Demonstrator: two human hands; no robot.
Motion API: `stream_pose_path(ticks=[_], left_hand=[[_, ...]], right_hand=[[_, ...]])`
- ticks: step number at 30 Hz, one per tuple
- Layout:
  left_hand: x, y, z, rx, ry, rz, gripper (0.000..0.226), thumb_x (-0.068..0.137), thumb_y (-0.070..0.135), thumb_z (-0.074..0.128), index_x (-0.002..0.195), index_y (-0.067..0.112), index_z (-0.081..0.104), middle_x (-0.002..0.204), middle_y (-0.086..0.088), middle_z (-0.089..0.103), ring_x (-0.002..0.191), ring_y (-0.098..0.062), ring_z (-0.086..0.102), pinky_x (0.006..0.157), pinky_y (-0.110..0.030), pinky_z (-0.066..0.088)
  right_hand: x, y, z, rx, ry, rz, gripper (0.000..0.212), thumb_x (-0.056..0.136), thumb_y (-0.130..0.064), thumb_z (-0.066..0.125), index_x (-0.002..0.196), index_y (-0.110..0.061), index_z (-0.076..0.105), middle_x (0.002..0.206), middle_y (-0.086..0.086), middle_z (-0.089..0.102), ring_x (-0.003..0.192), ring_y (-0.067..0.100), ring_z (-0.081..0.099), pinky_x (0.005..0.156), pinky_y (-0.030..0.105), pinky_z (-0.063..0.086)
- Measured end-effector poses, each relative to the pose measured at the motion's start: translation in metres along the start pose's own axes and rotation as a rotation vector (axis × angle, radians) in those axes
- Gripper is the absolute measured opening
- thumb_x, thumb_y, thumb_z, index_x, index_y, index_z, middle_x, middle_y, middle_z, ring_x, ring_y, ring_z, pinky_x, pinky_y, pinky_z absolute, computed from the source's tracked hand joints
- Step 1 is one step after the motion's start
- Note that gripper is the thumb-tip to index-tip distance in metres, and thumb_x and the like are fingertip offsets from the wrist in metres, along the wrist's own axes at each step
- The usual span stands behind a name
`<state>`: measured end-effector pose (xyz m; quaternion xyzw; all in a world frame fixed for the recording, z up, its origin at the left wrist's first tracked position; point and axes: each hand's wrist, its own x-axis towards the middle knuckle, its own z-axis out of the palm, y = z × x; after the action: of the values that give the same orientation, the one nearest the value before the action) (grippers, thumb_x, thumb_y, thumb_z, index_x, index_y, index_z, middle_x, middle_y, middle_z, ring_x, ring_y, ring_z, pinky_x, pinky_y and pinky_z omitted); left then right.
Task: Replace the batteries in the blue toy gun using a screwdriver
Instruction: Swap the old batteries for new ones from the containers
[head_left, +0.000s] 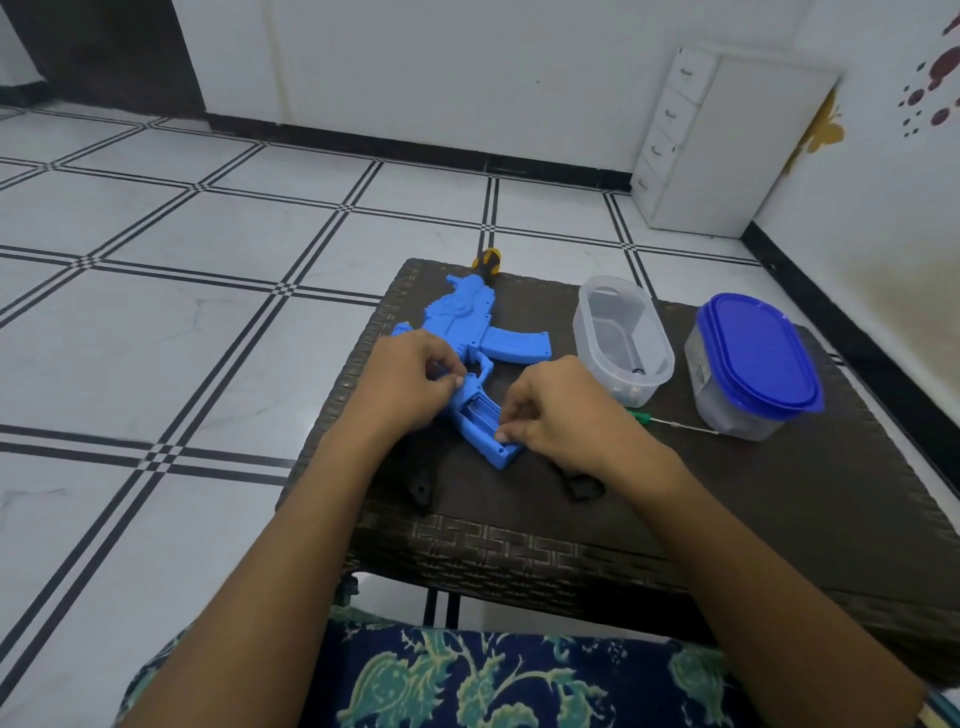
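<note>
Left hand (410, 376): we are pinching the toy gun (470, 338), steadying it.
Right hand (550, 410): we are gripping its handle beside the open battery slot (480, 414).

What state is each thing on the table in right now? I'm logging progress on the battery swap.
Blue toy gun: flat on the table, both hands on it.
Battery compartment: open, cover off.
Clear container: no lid, a few small items inside.
Blue-lidded container: closed.
Green screwdriver: lying on the table, unheld.
</note>
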<state>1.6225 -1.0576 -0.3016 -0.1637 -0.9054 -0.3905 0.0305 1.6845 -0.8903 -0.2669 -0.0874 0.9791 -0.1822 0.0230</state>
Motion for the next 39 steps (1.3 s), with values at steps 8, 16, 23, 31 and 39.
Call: stream_pose_path(ticks=[8,16,23,31,39], left_hand=[[0.0,0.0,-0.001,0.007,-0.005,0.005,0.015,0.08,0.012,0.069,0.075,0.027,0.068,0.099,0.005,0.068,0.085,-0.011,0.062,0.081,-0.025,0.049],[0.0,0.003,0.0,0.026,-0.012,-0.016,0.012,0.081,0.013,0.069,0.077,0.025,0.07,0.097,0.005,0.068,0.081,-0.007,0.06,0.067,-0.011,0.038],[-0.002,0.005,-0.004,-0.027,-0.035,-0.061,0.01,0.081,0.012,0.07,0.083,0.021,0.075,0.092,0.003,0.073,0.082,-0.014,0.068,0.059,-0.003,0.039],[-0.002,0.007,-0.003,-0.029,-0.034,-0.078,0.011,0.08,0.012,0.071,0.087,0.019,0.077,0.095,0.003,0.073,0.086,-0.005,0.061,0.067,-0.005,0.036],[-0.001,0.008,-0.004,-0.038,-0.03,-0.089,0.012,0.08,0.01,0.071,0.088,0.016,0.077,0.095,0.003,0.072,0.084,-0.003,0.06,0.061,0.003,0.036]], right_hand=[[-0.004,0.003,-0.009,-0.062,-0.223,-0.016,0.034,0.093,-0.006,0.053,0.122,-0.018,0.068,0.101,-0.001,0.045,0.103,0.018,0.055,0.087,0.025,0.042],[0.006,-0.003,0.009,-0.055,-0.013,0.013,0.027,0.089,-0.008,0.058,0.103,-0.026,0.073,0.093,-0.004,0.052,0.094,0.02,0.057,0.081,0.039,0.051],[0.01,0.011,-0.003,0.072,-0.231,0.158,0.021,0.096,-0.025,0.056,0.099,-0.013,0.073,0.087,0.008,0.071,0.086,0.028,0.067,0.08,0.038,0.055],[0.008,0.021,-0.006,0.181,-0.203,0.154,0.038,0.078,-0.022,0.08,0.115,-0.016,0.073,0.102,-0.005,0.072,0.089,0.008,0.063,0.08,0.022,0.048],[0.011,0.022,-0.006,0.383,-0.227,0.309,0.02,0.076,-0.019,0.081,0.096,-0.016,0.08,0.084,-0.006,0.075,0.087,0.014,0.07,0.084,0.029,0.058]])
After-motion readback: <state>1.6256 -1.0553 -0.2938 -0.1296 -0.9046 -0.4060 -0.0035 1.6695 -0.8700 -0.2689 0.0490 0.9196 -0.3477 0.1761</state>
